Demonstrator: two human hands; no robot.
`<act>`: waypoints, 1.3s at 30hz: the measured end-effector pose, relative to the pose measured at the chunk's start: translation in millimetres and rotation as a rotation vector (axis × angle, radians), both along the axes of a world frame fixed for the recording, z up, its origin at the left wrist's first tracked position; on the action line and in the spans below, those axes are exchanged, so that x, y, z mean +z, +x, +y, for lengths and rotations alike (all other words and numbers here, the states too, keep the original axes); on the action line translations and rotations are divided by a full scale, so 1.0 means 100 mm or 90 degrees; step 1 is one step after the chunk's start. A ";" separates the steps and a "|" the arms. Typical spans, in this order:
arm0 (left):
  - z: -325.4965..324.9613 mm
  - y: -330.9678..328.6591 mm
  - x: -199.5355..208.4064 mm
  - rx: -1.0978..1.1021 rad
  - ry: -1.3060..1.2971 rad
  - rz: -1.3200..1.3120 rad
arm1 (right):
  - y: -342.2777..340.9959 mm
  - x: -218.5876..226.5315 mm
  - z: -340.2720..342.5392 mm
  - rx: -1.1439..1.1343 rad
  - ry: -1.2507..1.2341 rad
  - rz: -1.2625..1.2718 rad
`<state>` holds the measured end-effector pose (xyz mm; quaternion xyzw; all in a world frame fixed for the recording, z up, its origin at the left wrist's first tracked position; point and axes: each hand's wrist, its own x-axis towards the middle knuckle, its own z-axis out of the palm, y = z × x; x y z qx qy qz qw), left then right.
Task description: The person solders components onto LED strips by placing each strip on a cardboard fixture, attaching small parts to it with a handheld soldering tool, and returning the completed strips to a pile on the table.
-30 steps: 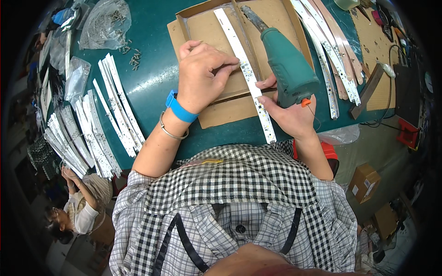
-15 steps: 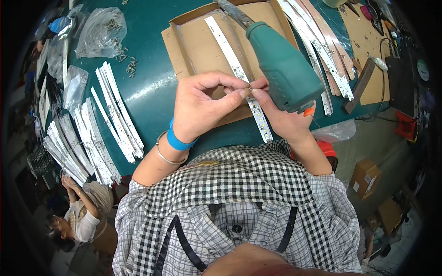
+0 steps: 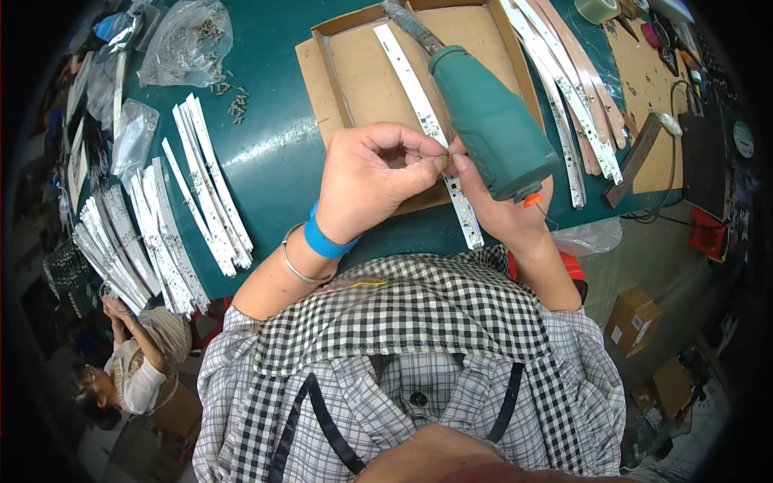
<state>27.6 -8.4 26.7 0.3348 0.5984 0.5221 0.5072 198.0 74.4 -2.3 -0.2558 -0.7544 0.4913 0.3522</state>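
My left hand [image 3: 370, 179] hovers over a flat cardboard tray [image 3: 354, 76] with thumb and forefinger pinched on something tiny, too small to make out. My right hand [image 3: 499, 211] grips a green electric screwdriver [image 3: 487, 121], whose dark front end points away toward the tray's far edge. The fingertips of both hands meet just above a long white strip with small square parts [image 3: 423, 121] lying lengthwise in the tray. My left wrist wears a blue band and a thin metal bangle.
Several more white strips [image 3: 205, 197] lie on the green table [image 3: 274, 153] at left, with clear bags of small screws [image 3: 177, 32] behind. Other strips [image 3: 572, 113] lie right of the tray, beside cables and a tape roll. Another person [image 3: 129, 378] is at lower left.
My left hand has lifted off the strip and drawn back toward me, pinching closed. The screwdriver has swung from lying over the tray to raised in my right hand, near the left fingertips.
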 end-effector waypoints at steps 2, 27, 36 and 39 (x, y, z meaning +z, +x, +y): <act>0.01 -0.02 0.01 -0.011 -0.004 -0.014 | 0.02 -0.04 0.00 0.020 -0.035 -0.011; 0.19 -0.30 -0.20 -0.033 0.127 0.578 | 0.16 -0.03 0.01 -0.026 -0.111 -0.001; 0.26 -0.28 -0.27 -0.037 0.174 0.637 | 0.15 -0.18 -0.07 -0.065 -0.194 0.001; 0.27 -0.28 -0.28 -0.038 0.178 0.653 | 0.15 -0.23 -0.07 -0.059 -0.217 0.021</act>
